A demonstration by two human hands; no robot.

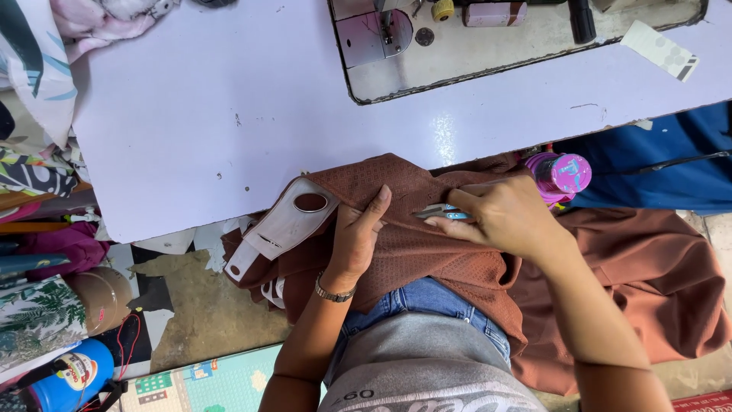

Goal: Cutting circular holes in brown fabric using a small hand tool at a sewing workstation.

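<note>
Brown textured fabric lies over my lap and the near edge of the white sewing table. My left hand presses down and pinches a fold of it, with a watch on the wrist. My right hand holds small thread snips, their blades pointing left at the fabric between the two hands. A pale plastic template with an oval hole rests on the cloth just left of my left hand.
A sewing machine bed sits inset at the table's far side. A pink bottle stands right of my right hand, beside blue cloth. Patterned fabrics pile at left; a blue container stands on the floor.
</note>
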